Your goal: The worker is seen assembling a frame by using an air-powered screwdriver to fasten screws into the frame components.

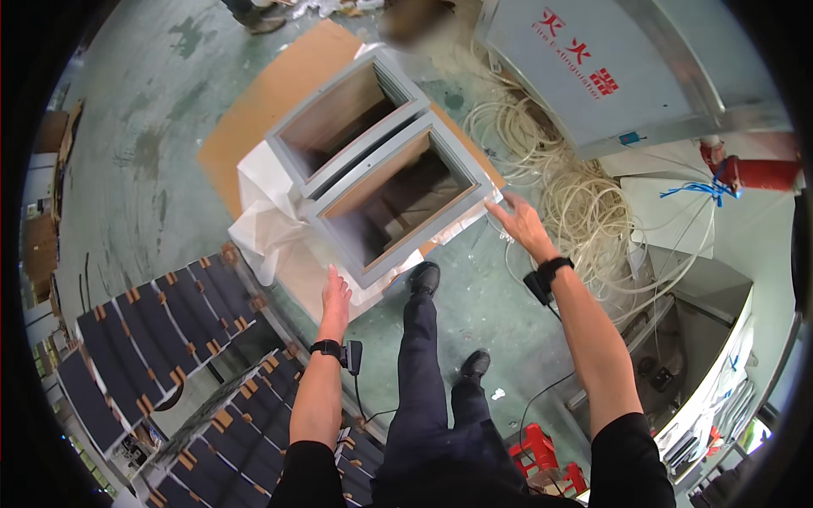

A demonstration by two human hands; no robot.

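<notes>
In front of me lie two grey rectangular frames side by side, a near frame (341, 243) and a far frame (290, 159). Dark, reflective areas fill their middles, bordered by thin brown edges. My left hand (335, 298) is just off the near frame's lower left corner, fingers stretched out, holding nothing. At the near frame's right corner is my right hand (523, 223), its fingers apart; whether the fingertips touch the frame I cannot tell. Crumpled white sheeting (258, 222) spreads under the frames' left side.
Brown cardboard (246, 127) lies beneath. Coiled clear tubing (584, 207) lies right, below a grey cabinet (601, 76). Stacked dark panels (152, 339) with brown spacers fill the lower left. A red tool (538, 449) and a cable are near my feet. A boot (258, 19) shows far off.
</notes>
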